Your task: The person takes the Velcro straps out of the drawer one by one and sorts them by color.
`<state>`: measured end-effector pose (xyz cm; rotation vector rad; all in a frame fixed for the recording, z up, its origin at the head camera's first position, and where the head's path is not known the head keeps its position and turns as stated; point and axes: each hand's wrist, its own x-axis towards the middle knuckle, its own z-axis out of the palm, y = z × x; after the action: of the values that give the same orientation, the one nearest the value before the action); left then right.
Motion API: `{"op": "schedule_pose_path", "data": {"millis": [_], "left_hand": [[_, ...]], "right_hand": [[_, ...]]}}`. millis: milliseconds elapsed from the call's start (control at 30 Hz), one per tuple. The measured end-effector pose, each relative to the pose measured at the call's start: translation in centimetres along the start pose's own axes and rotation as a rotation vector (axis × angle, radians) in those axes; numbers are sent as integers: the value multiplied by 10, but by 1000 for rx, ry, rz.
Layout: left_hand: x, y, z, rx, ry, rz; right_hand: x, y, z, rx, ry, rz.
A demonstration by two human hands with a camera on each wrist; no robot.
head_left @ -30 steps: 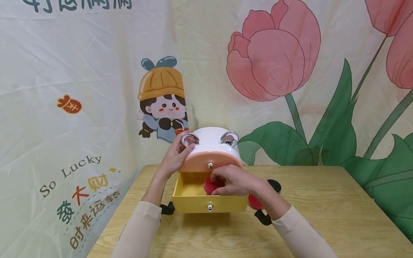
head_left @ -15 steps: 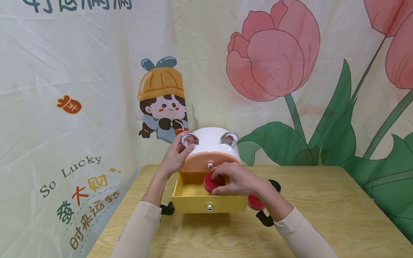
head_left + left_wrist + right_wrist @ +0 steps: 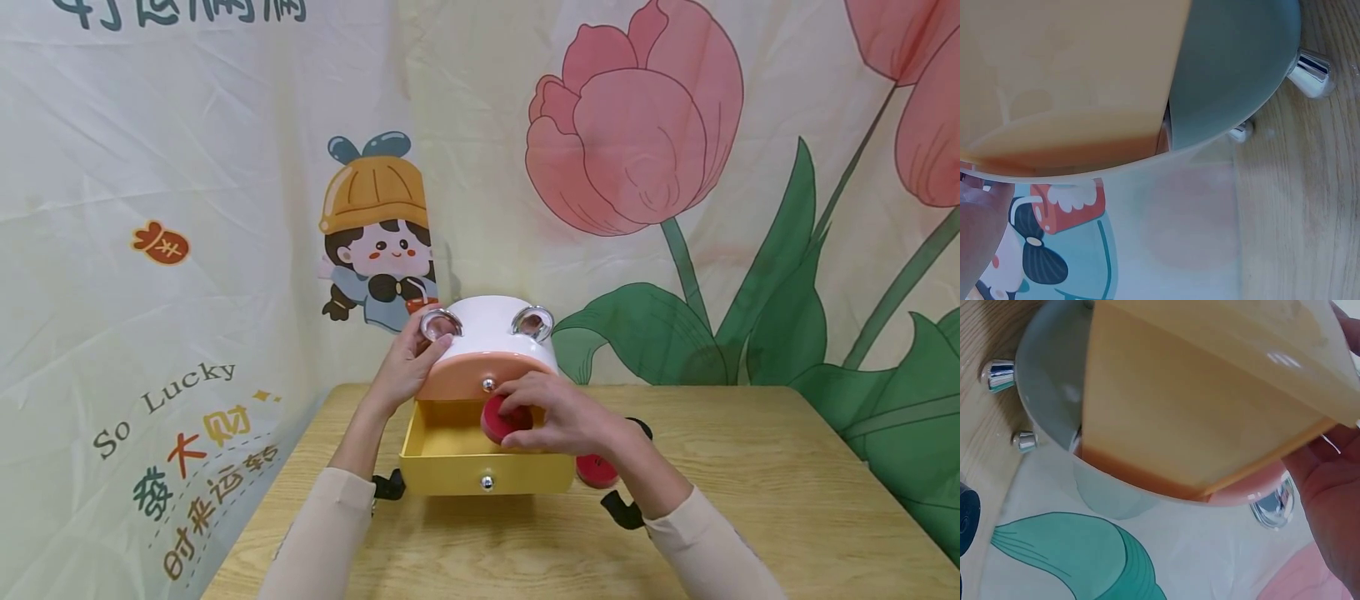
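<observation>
A small white storage box (image 3: 491, 321) with two chrome rings stands on the table, its yellow drawer (image 3: 450, 475) pulled out below a peach-coloured drawer front (image 3: 465, 377). My left hand (image 3: 405, 367) grips the box's left side at the chrome ring (image 3: 442, 325), thumb in front. Over the right part of the yellow drawer, my right hand (image 3: 558, 417) pinches a red round disc (image 3: 498, 421) between thumb and fingers. The disc is tilted, and the hand partly covers it. From below, both wrist views show the drawer's underside (image 3: 1072, 75), with part of my right hand (image 3: 1335, 494) beside it.
Right of the box lies another red disc (image 3: 597, 472), partly behind my right forearm, with a curved black piece (image 3: 622, 510) close by. Another black piece (image 3: 390, 485) lies left of the drawer. A printed cloth (image 3: 487, 167) hangs behind the wooden table (image 3: 720, 467).
My right hand has risen slightly and shifted a little right with the red disc, which shows more of its face. The left hand and the box have stayed in place.
</observation>
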<state>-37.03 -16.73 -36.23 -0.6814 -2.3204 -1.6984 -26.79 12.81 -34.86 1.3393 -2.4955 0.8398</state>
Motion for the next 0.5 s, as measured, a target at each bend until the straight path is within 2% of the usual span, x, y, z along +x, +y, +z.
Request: {"op": "schedule_pose_path", "data": {"millis": [500], "left_hand": [[-2,2,1,-4,-4,-29]], "right_hand": [[-28,1,-16,70,127,3]]}}
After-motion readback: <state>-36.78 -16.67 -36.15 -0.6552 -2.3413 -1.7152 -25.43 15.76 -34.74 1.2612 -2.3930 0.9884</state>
